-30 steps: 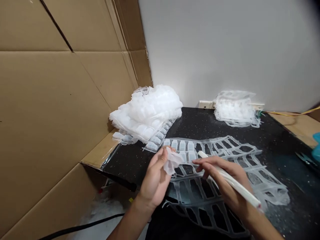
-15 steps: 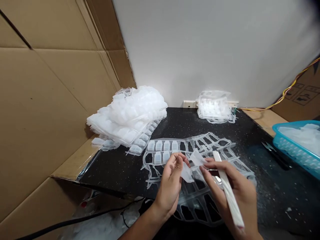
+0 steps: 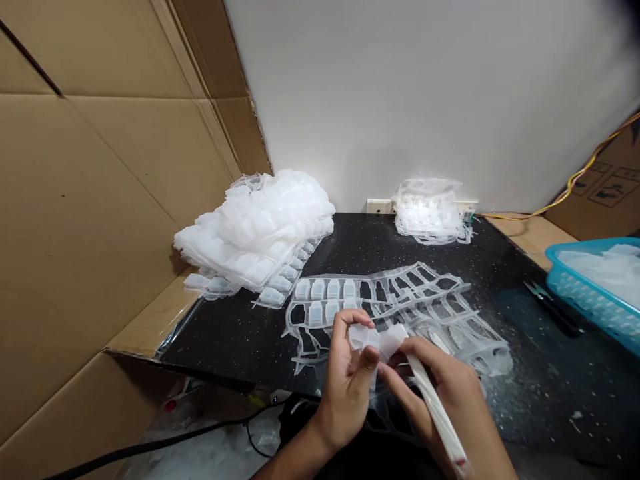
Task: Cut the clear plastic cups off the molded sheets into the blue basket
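My left hand [image 3: 345, 393] is closed around small translucent plastic pieces [image 3: 362, 337], with the thumb in front of them. Just to its right, my right hand [image 3: 450, 387] pinches another translucent piece [image 3: 393, 341] at the fingertips. A white, wrapped-looking stick [image 3: 436, 415] with a red mark at its near end also lies in the right hand; its working end is hidden. The two hands' pieces meet or overlap. Beneath and beyond them spreads a clear plastic sheet [image 3: 417, 293], a lattice of openings with several whitish pieces still attached at its left.
A tall pile of translucent sheets [image 3: 270, 233] stands at the back left by cardboard. More clear plastic [image 3: 433, 213] lies against the wall. At right are dark-handled snips [image 3: 553, 310] and a blue basket [image 3: 590, 297] of whitish pieces. A black cable [image 3: 165, 437] crosses lower left.
My right hand has moved down and left, bringing its piece against those in my left hand. The left thumb has lowered, and the white stick has shifted down and left.
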A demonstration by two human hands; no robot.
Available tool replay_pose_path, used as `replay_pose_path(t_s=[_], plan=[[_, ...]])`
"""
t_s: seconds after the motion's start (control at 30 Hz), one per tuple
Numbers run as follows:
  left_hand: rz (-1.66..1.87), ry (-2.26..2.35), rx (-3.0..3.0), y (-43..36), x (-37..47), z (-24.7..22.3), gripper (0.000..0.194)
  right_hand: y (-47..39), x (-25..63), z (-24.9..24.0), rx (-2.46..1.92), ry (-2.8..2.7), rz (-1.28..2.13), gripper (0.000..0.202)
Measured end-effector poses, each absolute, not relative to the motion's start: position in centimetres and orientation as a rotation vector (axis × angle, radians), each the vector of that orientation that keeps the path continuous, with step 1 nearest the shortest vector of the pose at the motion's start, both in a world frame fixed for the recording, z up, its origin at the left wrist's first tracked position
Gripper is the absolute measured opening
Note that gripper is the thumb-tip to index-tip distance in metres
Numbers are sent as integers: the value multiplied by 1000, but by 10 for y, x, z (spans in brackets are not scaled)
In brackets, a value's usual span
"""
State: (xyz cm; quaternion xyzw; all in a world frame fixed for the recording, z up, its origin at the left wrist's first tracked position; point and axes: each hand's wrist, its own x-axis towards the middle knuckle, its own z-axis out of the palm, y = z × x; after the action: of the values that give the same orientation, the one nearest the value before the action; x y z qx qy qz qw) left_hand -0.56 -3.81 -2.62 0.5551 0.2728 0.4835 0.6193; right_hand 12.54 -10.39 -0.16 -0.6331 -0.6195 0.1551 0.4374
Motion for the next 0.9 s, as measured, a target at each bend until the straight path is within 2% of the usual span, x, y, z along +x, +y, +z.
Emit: replay_pose_path(t_s=[0.23, 0.4, 0.47, 0.57, 0.6, 0.7, 0.9], plan=[[1045, 593, 997, -42, -2, -26, 46, -96, 112, -16, -1580, -1410, 217, 25], [1018, 477, 804, -37, 2, -16, 48, -91, 104, -23, -1570, -1383, 182, 19], [1018, 472, 762, -34, 2, -13, 38, -92, 104, -23, -1562, -1384, 206, 19], [1047, 516, 751, -32, 1, -13, 12, -96, 107, -22, -1558, -1388, 278, 19], [1054, 530, 746, -32, 0, -14, 11, -97, 107, -22, -1554, -1393, 295, 19], [1070, 565, 741, -32, 1, -17, 12, -101, 109, -22, -1539, -1428, 319, 14], [1090, 728, 839, -30, 6, -19, 30, -100, 113, -25, -1534, -1531, 213, 18]])
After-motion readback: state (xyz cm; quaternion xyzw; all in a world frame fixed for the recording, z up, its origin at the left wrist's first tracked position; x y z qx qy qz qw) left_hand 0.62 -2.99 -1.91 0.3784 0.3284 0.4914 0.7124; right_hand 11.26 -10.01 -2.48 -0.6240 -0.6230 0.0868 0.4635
